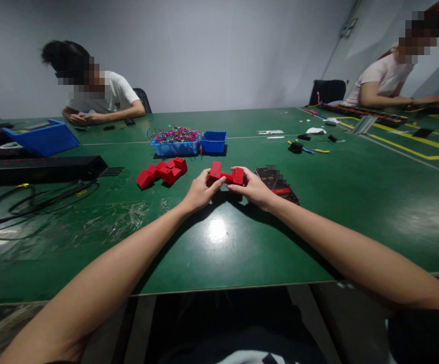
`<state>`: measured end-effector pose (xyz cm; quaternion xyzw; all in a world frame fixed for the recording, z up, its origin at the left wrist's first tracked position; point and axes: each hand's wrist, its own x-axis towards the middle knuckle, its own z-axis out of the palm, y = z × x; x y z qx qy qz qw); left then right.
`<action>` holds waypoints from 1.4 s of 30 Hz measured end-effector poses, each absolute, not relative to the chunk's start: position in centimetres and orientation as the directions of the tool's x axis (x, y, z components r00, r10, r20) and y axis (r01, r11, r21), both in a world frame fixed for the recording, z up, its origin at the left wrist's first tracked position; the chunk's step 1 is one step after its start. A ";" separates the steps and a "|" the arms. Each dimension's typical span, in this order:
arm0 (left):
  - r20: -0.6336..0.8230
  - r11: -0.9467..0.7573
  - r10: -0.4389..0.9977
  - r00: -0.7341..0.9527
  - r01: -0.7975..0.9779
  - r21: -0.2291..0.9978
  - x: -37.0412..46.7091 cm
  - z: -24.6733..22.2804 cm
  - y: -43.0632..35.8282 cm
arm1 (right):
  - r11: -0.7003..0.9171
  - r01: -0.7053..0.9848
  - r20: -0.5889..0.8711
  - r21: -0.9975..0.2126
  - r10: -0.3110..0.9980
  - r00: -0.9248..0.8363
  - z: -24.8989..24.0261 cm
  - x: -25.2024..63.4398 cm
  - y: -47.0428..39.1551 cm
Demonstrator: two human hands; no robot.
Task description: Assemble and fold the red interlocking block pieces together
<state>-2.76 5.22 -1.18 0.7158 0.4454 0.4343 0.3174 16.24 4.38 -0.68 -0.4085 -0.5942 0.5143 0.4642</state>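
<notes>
"Red plastic part (pixel 227 177), where is it sitting?"

"Between both hands, above the near-middle of the desk (pixel 219 258). Shadows are falling below."

"Hands: what are they doing?"

"Both pinching. Left hand (pixel 200 192) is gripping the left blocky end, thumb reaching toward the thin bar. Right hand (pixel 255 189) is gripping the right end, thumb low at the front, a finger curving over the back."

"Why two-handed?"

"Probably for balance: weight is sitting at two ends, so each hand is supporting one. It's also leaving the front faces showing, likely for a clear look."

"Contact on the far side?"

"Can't tell, the part is hiding it."

"Other red pieces (pixel 169 172)?"

"They're lying clustered just beyond the left hand, some touching, presumably for easy reach."

"Phone (pixel 279 187)?"

"It's lying beside the right hand, showing zeros, maybe angled for glancing. Some of the screen is blurred out."

"Blue containers?"

"The blue tray (pixel 176 148) is holding tangled coloured wires (pixel 177 134), apparently corralling them. The blue bin (pixel 214 144) is standing just beside it. Both are sitting past the red stuff, likely leaving elbow room."
</notes>
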 end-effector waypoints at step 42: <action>0.668 -0.790 0.567 0.482 0.547 0.276 -2.6 -1.0 3.9 | 0.361 0.169 0.264 -0.917 0.867 -0.423 -0.7 16.4 4.6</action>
